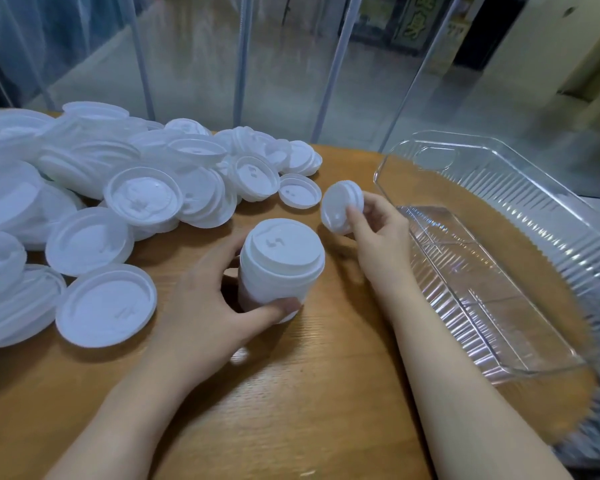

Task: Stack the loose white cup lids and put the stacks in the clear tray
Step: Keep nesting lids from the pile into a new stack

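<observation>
Head view, looking down at a wooden table (291, 393). To the right of the right hand lies a clear tray (548, 216) with ribbed walls; it holds no lids, only a clear divider along its floor. The left hand (201, 313) grips a tall stack of white lids (278, 268), thumb curled across its near side, fingers round its far side. The stack stands upright on the table between the two hands, its long axis vertical, top lid facing up. The right hand (378, 230) pinches a short stack (340, 211) just above and beyond the tall one, tilted on edge. Left of the left hand spreads a heap of loose lids (101, 202).
</observation>
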Action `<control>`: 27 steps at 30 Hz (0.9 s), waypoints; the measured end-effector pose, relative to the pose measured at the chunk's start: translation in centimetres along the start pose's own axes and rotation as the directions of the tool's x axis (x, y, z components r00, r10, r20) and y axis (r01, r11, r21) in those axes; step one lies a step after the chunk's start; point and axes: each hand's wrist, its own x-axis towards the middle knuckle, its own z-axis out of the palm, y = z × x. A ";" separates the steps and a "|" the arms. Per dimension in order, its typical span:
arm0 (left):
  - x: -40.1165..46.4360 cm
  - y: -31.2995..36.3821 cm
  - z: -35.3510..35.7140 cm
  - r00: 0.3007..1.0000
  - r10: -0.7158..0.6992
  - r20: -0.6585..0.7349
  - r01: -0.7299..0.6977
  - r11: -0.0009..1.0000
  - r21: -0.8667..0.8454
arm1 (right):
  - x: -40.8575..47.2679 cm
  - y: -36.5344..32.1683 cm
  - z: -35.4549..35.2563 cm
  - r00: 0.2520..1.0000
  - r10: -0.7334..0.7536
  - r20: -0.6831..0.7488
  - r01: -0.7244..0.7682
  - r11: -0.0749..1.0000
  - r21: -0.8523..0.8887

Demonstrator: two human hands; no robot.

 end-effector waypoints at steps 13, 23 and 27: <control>-0.1 0.2 -0.1 1.000 0.004 0.009 -0.004 1.000 -0.011 | -0.1 1.1 0.1 0.993 0.117 -0.022 -0.116 0.917 -0.381; 0.1 0.1 -0.1 1.000 0.015 0.010 -0.015 1.000 0.003 | -0.5 1.2 0.0 0.972 0.160 0.171 -0.051 0.856 -0.514; 0.0 0.1 -0.1 1.000 0.006 0.013 -0.006 1.000 0.004 | -0.5 1.4 0.0 0.980 0.115 0.162 -0.027 0.886 -0.463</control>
